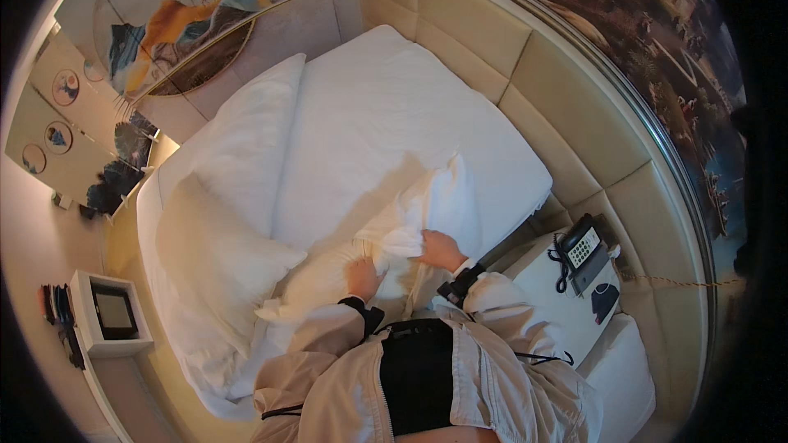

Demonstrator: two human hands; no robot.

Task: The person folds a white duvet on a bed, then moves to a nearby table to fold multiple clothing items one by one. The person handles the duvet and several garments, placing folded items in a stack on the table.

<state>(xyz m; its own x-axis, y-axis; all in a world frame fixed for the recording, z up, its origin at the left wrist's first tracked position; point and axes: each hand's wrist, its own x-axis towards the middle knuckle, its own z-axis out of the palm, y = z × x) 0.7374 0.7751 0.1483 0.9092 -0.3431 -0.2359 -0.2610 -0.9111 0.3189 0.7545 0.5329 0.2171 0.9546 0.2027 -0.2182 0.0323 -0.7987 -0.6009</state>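
In front of me, at the near edge of the bed, lies a pillow in loose, rumpled white fabric. Its near part looks creamier and spreads to the left under my arm. My right hand is closed on a bunched fold of the white pillowcase. A short way to the left, my left hand presses into the cream-coloured part with its fingers curled in the fabric. What lies under its fingertips is hidden. Both wrists wear dark bands.
Another white pillow lies left, against a folded duvet on the white bed sheet. To my right stands a white nightstand with a corded phone. A padded beige headboard borders the bed. Another white pillow sits lower right.
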